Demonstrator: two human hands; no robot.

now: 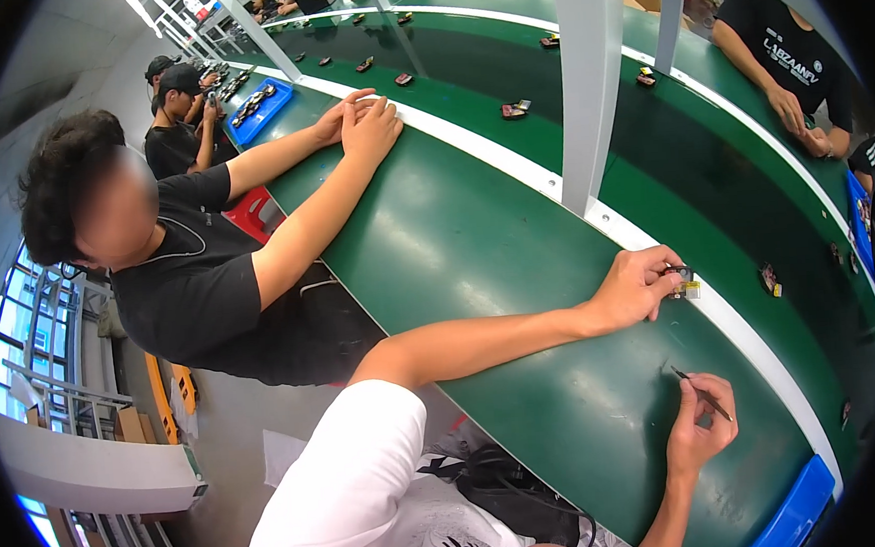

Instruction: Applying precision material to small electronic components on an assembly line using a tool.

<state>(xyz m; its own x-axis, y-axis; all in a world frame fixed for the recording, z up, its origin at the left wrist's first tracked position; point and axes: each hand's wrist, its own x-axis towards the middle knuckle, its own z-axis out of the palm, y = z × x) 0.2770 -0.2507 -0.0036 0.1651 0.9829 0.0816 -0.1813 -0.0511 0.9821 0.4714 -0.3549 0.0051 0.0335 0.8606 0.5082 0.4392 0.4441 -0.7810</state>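
Observation:
My left hand [631,292] reaches over the white rail along the conveyor's edge, its fingers closed on a small black electronic part [692,288] with a yellow label. The fingertips cover some of the part. Nearer to me, above the green worktable [525,393], my right hand [702,428] grips dark, slim tweezers [708,397] between thumb and fingers. Their thin tip points up and left, apart from the part in my left hand.
A white upright post [587,94] rises from the rail [511,162]. Similar small parts [516,110] lie scattered on the dark conveyor belt [464,56]. A blue tray [797,504] is at lower right. A co-worker [193,288] rests both arms on the table at left; others sit farther off.

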